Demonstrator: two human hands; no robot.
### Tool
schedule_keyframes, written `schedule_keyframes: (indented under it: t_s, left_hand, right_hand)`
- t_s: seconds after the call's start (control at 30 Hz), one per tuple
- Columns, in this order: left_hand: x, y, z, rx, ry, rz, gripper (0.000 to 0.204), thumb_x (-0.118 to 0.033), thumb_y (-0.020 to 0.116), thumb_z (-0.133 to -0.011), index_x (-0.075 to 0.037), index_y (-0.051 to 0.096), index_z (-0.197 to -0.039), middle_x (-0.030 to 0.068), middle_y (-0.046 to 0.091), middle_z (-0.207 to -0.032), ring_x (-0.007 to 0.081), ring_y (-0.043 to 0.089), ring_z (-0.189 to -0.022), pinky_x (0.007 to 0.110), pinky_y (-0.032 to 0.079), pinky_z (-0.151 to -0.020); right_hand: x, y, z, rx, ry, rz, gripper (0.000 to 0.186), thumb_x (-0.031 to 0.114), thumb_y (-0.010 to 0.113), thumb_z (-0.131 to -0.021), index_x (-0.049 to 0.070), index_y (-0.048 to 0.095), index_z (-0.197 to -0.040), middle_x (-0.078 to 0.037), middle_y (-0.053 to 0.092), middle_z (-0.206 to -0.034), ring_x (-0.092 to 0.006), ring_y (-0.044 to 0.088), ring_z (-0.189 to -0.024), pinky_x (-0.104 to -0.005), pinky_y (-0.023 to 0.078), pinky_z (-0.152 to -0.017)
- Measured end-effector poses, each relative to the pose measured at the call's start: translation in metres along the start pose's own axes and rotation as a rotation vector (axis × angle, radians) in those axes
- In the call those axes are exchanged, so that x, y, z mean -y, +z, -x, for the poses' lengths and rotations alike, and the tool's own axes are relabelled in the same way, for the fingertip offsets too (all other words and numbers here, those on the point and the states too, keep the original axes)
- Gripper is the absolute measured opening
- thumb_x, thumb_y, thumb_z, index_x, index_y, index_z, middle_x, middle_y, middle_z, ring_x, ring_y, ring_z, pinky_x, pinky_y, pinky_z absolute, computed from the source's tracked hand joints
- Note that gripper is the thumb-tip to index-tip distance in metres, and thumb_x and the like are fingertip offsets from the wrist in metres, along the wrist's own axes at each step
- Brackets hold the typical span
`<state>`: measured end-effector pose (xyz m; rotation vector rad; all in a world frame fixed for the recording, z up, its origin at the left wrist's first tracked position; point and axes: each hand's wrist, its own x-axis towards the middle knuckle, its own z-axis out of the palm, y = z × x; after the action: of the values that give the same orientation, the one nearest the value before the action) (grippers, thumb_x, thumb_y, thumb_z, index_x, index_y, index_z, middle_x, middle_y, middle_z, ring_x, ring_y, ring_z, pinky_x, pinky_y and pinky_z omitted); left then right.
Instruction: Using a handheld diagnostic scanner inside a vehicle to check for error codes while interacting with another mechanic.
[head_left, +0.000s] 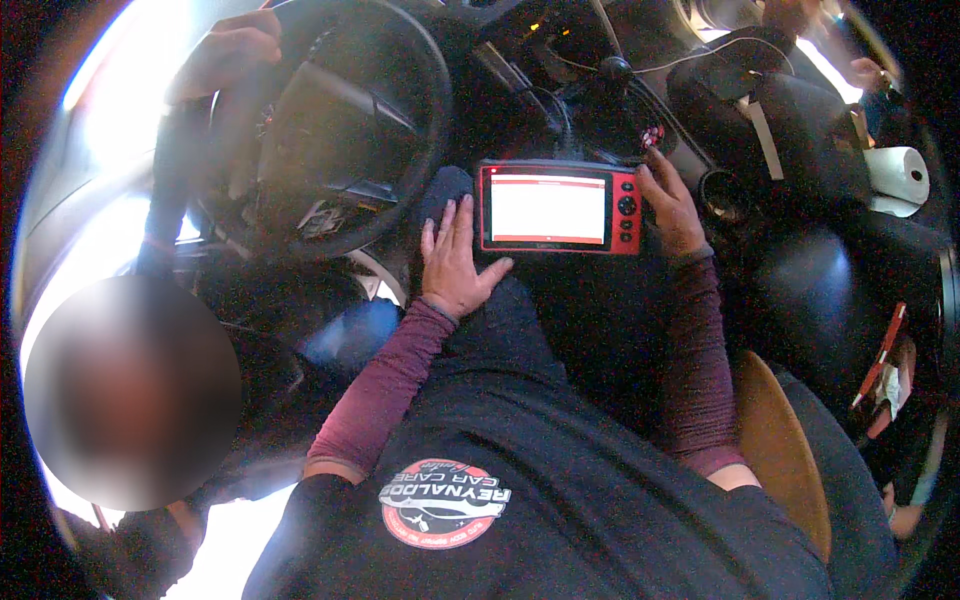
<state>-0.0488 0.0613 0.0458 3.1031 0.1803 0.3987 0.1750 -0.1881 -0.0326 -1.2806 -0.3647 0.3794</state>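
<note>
A red-framed diagnostic scan tool (548, 205) with a bright, mostly white screen and dark round buttons rests around my lap. My left hand (456, 255) lies beside its left edge, fingers stretched out and thumb apart, on my dark-clothed leg. At the tool's right edge is my right hand (677, 208), its fingers extended forward and apart, next to the button side; no grip on the tool shows. Just beyond those fingertips sits a small red-and-white item (652, 136), too small to name.
A steering wheel (440, 120) stands ahead on the left, with another person's hand (240, 45) at its rim. The gear lever (615, 68) and a pale cable (700, 50) are ahead. To the right are a dark seat and a white paper roll (893, 176). People are on both sides.
</note>
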Motion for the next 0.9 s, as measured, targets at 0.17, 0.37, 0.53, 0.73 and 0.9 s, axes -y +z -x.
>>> schedule_keyframes:
  t_s: [0.17,0.37,0.53,0.73,0.9]
  left_hand:
    - [0.006,0.002,0.002,0.012,-0.005,-0.044,0.103,-0.052,0.068,-0.082,0.002,0.018,-0.153,0.0201,0.028,-0.158,0.0362,0.027,-0.146,0.055,0.013,-0.118]
    - [0.002,-0.001,0.000,0.026,0.001,-0.043,0.103,-0.052,0.068,-0.082,0.001,0.016,-0.154,0.0203,0.027,-0.158,0.0362,0.028,-0.146,0.055,0.014,-0.117]
    - [0.001,0.002,0.001,-0.013,-0.010,-0.007,0.102,-0.051,0.069,-0.081,-0.001,0.019,-0.154,0.0183,0.031,-0.157,0.0352,0.029,-0.145,0.054,0.014,-0.118]
    - [0.003,0.005,0.000,0.001,-0.020,-0.013,0.101,-0.050,0.069,-0.081,-0.001,0.019,-0.154,0.0182,0.031,-0.157,0.0350,0.028,-0.145,0.054,0.013,-0.118]
    - [0.002,0.006,0.001,0.018,-0.023,-0.027,0.102,-0.049,0.070,-0.082,0.001,0.018,-0.154,0.0204,0.029,-0.157,0.0366,0.029,-0.145,0.055,0.015,-0.117]
  right_hand:
    - [-0.003,0.016,0.004,-0.032,-0.094,-0.042,0.063,0.029,0.057,-0.100,0.000,0.033,-0.151,-0.019,0.046,-0.146,-0.0222,0.045,-0.133,-0.0325,0.032,-0.112]
    - [-0.019,0.009,0.007,0.041,-0.083,-0.082,0.051,0.028,0.049,-0.104,0.004,0.040,-0.149,-0.012,0.050,-0.143,-0.0176,0.048,-0.129,-0.0304,0.036,-0.109]
    - [-0.030,0.002,-0.001,0.021,-0.091,-0.044,0.048,0.028,0.042,-0.106,0.002,0.043,-0.146,-0.010,0.051,-0.143,-0.0160,0.048,-0.128,-0.0296,0.036,-0.109]
    - [-0.032,0.004,-0.004,0.028,-0.067,-0.053,0.049,0.030,0.039,-0.107,-0.001,0.043,-0.145,-0.011,0.048,-0.147,-0.0182,0.045,-0.134,-0.0308,0.033,-0.113]
    - [-0.035,0.007,-0.005,0.019,-0.066,-0.101,0.050,0.031,0.039,-0.107,-0.001,0.044,-0.145,-0.011,0.049,-0.147,-0.0181,0.045,-0.134,-0.0308,0.033,-0.113]
